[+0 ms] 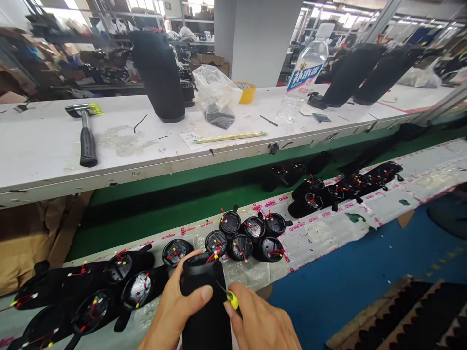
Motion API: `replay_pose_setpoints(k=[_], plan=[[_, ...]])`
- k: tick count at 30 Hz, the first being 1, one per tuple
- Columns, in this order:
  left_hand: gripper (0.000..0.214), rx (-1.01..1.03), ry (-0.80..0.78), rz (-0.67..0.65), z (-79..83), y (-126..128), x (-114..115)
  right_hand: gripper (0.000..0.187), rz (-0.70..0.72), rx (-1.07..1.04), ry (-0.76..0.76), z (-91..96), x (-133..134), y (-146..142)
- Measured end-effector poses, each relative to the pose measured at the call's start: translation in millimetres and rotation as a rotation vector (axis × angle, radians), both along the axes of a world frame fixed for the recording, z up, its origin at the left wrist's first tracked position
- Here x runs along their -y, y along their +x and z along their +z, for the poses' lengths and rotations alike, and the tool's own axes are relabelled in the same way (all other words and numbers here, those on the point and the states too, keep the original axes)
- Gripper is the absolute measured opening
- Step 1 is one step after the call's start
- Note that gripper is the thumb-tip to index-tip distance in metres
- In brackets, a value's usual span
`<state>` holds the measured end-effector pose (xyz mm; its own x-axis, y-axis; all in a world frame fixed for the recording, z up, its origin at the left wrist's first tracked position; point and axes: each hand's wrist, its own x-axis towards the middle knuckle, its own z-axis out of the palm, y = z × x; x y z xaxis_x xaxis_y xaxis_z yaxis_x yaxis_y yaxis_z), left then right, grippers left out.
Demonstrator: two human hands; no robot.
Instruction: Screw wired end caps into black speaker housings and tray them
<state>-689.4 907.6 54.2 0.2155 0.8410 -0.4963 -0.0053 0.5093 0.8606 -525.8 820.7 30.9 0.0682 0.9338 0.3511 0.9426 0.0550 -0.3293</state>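
My left hand is wrapped round the upper part of a black fabric-covered cylindrical speaker body, its thumb lying across the front. The cylinder stands nearly upright with its open end up, and red wires with small connectors come out of the rim. In my closed right hand is a thin-shafted tool with a yellow handle. Its dark tip points at the cylinder's side just below the rim; whether it touches cannot be told. Several similar black cylinders with red wires lie behind my hands.
More wired cylinders lie at left and far right. A raised white shelf carries a hammer, a tall black cylinder, a plastic bag, yellow tape and a bottle. Dark racks stand lower right.
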Motion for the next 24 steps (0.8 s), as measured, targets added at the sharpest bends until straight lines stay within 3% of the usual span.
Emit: replay_pose_setpoints(k=[4,9,15,24], plan=[[0.085,-0.196,0.173,-0.120,12.5,5,-6,0.017,0.131,0.155,-0.035,13.3,-13,14],[0.084,-0.356,0.202,-0.270,25.7,10,-12,0.038,0.246,0.299,-0.063,21.6,-21,33],[0.080,-0.384,0.189,-0.316,33.2,19,-10,0.038,0.267,0.259,0.015,22.7,-22,38],[0.076,-0.332,0.186,-0.324,34.0,19,-11,0.044,0.362,0.261,-0.028,29.4,-26,49]])
